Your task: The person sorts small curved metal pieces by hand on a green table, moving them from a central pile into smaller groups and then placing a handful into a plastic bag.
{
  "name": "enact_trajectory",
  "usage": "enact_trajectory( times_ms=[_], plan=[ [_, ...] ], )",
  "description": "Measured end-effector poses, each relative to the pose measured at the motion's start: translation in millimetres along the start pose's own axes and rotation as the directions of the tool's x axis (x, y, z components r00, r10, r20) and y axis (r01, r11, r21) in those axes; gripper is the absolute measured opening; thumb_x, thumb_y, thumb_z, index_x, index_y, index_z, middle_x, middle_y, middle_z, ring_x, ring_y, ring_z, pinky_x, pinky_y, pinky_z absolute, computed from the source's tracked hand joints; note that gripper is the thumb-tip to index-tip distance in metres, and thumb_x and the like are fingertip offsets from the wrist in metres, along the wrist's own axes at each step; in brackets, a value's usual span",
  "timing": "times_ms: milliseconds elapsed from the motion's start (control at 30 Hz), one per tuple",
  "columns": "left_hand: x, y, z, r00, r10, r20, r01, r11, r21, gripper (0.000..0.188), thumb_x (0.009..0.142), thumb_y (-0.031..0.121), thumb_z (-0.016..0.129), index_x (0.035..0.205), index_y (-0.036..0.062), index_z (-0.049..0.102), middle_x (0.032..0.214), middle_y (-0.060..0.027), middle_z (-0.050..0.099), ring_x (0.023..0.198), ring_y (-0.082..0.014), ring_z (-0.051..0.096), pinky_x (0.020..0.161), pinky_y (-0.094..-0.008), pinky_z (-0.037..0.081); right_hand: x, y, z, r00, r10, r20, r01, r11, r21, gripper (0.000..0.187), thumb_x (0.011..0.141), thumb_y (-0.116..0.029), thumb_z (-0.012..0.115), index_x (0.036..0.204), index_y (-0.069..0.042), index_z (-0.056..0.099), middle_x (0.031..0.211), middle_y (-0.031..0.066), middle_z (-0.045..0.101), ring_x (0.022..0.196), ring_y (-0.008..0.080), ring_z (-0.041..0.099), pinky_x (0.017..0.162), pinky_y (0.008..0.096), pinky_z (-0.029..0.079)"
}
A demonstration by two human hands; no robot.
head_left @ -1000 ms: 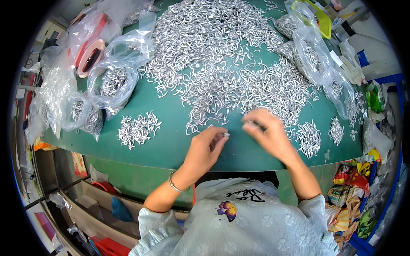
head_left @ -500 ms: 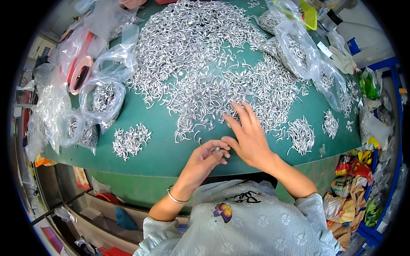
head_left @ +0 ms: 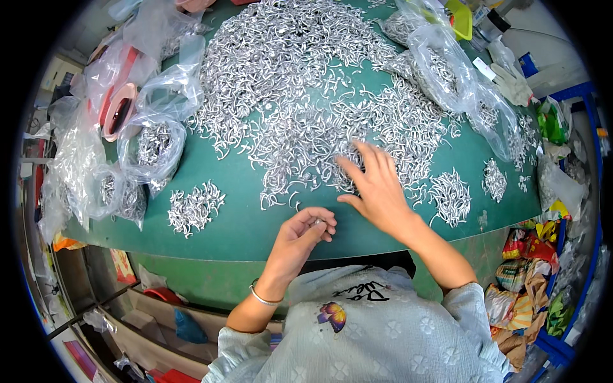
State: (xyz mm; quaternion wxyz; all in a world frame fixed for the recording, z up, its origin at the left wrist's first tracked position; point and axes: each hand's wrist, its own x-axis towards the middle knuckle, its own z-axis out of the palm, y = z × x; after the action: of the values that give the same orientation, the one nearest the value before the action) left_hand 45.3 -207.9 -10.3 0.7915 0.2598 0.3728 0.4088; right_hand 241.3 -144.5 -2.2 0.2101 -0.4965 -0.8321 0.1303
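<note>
Left hand [head_left: 295, 239] is pinching one silvery piece [head_left: 317, 222] (axis indiscernible); spread right hand [head_left: 378, 193] is overhanging innumerable curved pieces [head_left: 287, 140] pointing variously.

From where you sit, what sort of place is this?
Probably a small workshop: a big heap of curved silvery pieces spreads over a green table, with clear plastic bags of similar pieces at either side.

Green table [head_left: 246, 233], 1 big heap of silvery pieces [head_left: 287, 70], smaller piles [head_left: 195, 207], clear bags [head_left: 170, 165]

Black script lettering [head_left: 369, 292] on pale shirt [head_left: 396, 341], coloured packets [head_left: 511, 281] at right, their print too small to read
</note>
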Motion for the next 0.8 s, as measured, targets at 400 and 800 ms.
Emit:
enact_trajectory(
  times_ms=[400,800],
  plan=[
    [-4.3,1.6,0.3,1.0,0.025,0.005,-0.025,0.996,0.082,0.016,0.094,0.005,0.052,0.108,-0.0013,0.057,0.102,-0.0062,0.059,0.091,-0.013,0.055,0.08,-0.0264,0.046,12.7,17.3,0.4,0.956,0.28,-0.086,-0.166,0.76,0.628,0.025,0.076,0.003,0.069,0.099,-0.004,0.061,0.104,0.0069,0.06,0.088,0.0166,0.061,0.061,0.0255,0.048],
    [-5.9,-1.5,-2.0,1.0,0.029,-0.01,-0.029,1.0,0.012,0.015,0.094,0.005,0.053,0.107,-0.0005,0.057,0.099,-0.0052,0.059,0.088,-0.012,0.055,0.078,-0.0261,0.045,11.1,75.6,-66.6,0.844,0.517,0.139,-0.31,0.26,0.915,0.026,0.097,-0.015,0.053,0.118,-0.002,0.057,0.112,0.0103,0.061,0.096,0.0191,0.059,0.078,0.0315,0.049]
  ],
)
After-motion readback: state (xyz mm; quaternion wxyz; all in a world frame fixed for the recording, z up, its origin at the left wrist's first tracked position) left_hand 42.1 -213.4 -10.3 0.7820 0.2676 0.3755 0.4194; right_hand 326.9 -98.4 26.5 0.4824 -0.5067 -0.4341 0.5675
